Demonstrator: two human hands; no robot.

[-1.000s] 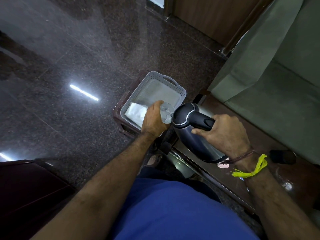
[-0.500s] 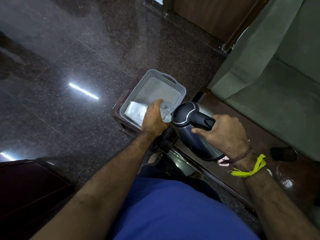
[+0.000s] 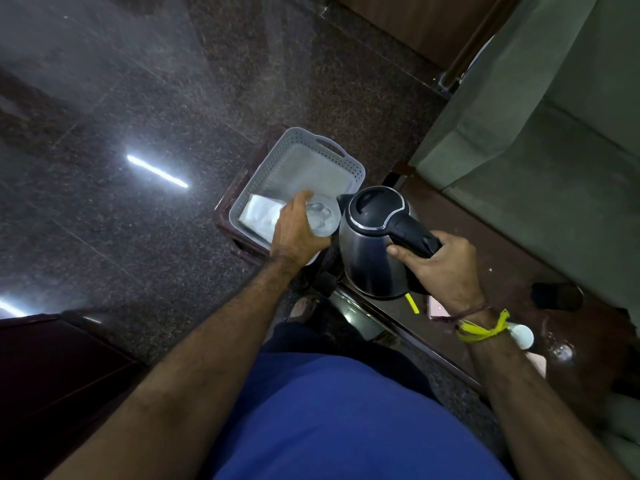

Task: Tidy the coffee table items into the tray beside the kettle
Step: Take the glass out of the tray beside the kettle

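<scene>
One tray [image 3: 349, 167], one kettle [image 3: 372, 258], one clear glass [image 3: 322, 218]. The left hand [image 3: 296, 233] curls its fingers round the glass, held over the tray's near corner beside the kettle. The right hand [image 3: 441, 265] grips the kettle's handle.

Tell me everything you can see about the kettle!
The kettle has a shiny, dark metal-looking body that widens toward the bottom, a black lid with a silver ring round it, a small spout and a thick black handle. Its lid is closed. It leans a little toward the grey tray. The right hand grips the handle, fingers curled round it. The glass in the left hand is right beside its spout.
</scene>
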